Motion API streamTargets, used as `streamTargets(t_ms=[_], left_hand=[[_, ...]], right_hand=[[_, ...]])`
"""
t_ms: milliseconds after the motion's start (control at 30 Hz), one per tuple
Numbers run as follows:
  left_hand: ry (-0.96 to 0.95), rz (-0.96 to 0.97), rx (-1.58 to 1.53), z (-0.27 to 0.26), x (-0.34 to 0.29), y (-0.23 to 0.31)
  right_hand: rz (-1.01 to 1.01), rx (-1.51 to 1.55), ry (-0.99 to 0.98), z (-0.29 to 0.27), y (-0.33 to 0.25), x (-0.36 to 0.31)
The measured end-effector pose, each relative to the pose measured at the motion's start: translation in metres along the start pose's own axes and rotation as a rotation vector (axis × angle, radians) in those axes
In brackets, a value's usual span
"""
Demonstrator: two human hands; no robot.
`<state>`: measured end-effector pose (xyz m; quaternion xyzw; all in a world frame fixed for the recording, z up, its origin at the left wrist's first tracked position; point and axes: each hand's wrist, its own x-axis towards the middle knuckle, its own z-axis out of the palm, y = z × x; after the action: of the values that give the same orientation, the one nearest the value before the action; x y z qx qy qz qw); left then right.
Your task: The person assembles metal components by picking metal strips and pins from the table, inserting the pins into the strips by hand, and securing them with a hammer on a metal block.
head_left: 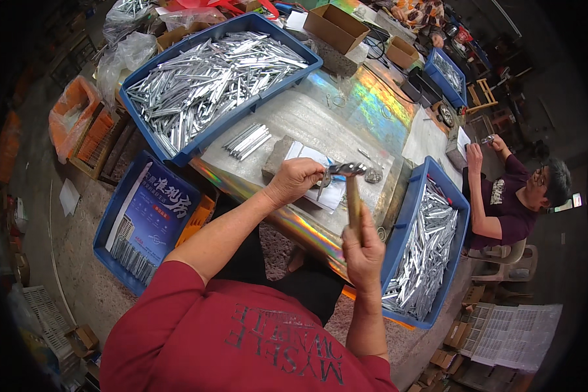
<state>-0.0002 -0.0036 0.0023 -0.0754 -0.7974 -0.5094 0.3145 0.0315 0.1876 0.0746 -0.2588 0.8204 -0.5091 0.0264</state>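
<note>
My right hand [364, 251] is wrapped round the wooden handle of a hammer [353, 199], its shiny metal head raised over the worktable. Just left of the hammer head, my left hand [295, 181] is closed in a pinch on a small metal piece [324, 181], whose exact kind I cannot make out. Beneath lies white paper [334, 198] on a grey block [278, 155]. A neat row of silver metal strips [247, 141] rests on the table, left of the block.
A large blue bin [312, 60] heaped with metal strips stands at the back left. Another blue bin [462, 225] of strips is at the right. A third [98, 243] sits low left, holding a printed blue sheet. A co-worker [516, 202] sits at the far right.
</note>
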Motion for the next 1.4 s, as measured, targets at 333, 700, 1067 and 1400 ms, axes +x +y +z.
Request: streamTargets(t_ms=[333, 700, 1067, 1400], left_hand=[[0.010, 0.037, 0.028, 0.004, -0.002, 0.001], [0.042, 0.062, -0.040, 0.001, 0.000, 0.000], [0.013, 0.063, -0.008, 0.000, 0.001, 0.003], [0.025, 0.072, 0.059, -0.003, 0.004, 0.004]], right_hand=[[-0.238, -0.489, -0.097, -0.003, -0.009, 0.014], [-0.196, -0.260, 0.185, -0.023, -0.056, 0.014], [0.260, 0.387, 0.252, -0.015, 0.012, -0.006], [0.598, 0.788, 0.424, -0.015, 0.075, -0.022]])
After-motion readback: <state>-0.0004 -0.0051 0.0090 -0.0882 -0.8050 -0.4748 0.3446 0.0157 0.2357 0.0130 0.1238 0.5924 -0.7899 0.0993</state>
